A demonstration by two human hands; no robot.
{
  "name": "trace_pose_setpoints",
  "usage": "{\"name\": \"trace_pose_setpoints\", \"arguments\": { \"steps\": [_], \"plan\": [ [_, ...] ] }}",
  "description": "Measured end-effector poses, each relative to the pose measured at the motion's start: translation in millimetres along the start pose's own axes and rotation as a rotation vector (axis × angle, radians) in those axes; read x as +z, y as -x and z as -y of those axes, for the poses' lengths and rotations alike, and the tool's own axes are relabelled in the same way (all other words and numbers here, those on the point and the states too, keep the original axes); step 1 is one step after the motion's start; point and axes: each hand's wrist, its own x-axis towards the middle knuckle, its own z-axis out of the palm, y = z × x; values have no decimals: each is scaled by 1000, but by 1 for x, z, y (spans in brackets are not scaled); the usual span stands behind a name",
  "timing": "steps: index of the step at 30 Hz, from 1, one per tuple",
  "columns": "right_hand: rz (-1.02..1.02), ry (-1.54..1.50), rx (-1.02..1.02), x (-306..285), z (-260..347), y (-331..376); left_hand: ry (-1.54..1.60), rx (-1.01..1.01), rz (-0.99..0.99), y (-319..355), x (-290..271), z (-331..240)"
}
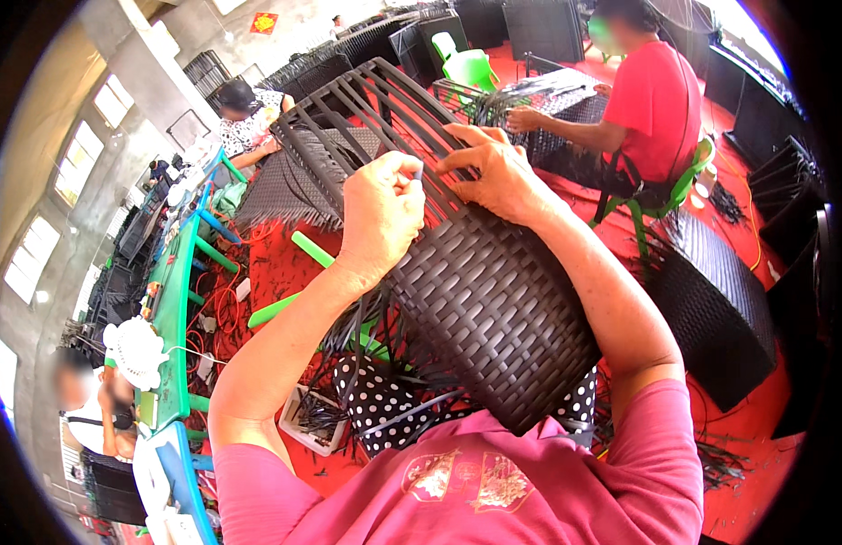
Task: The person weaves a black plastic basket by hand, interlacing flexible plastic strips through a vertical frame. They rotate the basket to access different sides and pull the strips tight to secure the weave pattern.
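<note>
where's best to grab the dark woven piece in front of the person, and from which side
Probably the bare end bar of the dark woven piece, from the far side: gaps between its open slats leave room to wrap around, while the weave looks tight. The left hand and right hand are nearer the weave.

No lettering can be read clearly. A red four-sided sign [264,23] with a yellow design, too small to make out, is on the grey wall at the top left of centre. The pinkish-red shirt [566,495] at bottom centre bears a gold two-panel print [467,481], illegible.
</note>
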Motion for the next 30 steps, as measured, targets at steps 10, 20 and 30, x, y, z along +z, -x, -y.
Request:
{"name": "trace_pose_setpoints", "arguments": {
  "steps": [10,20,30],
  "plan": [
    [45,23,3,-5,-1,-1,-40,33,-81,-4,6,9],
    [-27,-85,-15,-4,-2,0,-5,-6,150,-14,2,-5],
    [-184,-971,198,-24,-18,-10,242,-17,231,-35,10,-27]
  ]
}}
